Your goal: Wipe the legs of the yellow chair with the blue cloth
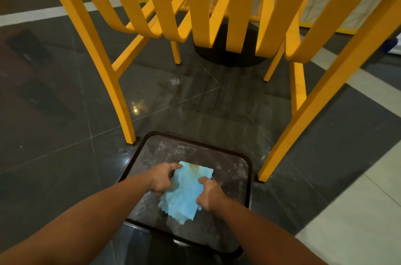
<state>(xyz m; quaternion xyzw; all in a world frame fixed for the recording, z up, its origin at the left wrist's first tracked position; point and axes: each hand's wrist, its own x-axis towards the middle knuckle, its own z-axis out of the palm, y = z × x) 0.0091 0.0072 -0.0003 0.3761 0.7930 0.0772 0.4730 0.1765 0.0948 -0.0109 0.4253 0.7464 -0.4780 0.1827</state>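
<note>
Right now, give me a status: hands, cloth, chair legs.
Both left hand and right hand grip the blue cloth. Cloth over the dark tray, stain near its far edge. Not yet on the yellow chair legs, either side of the tray.

Cloth (184,194) on tray (235,169), tray on floor (54,134), between chair's (98,48) two near legs

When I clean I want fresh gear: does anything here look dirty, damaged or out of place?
Yes. The blue cloth, gripped by the left hand and right hand, carries a rusty brown stain near its far edge. The dark tray beneath it is blotched with pale smears.
</note>
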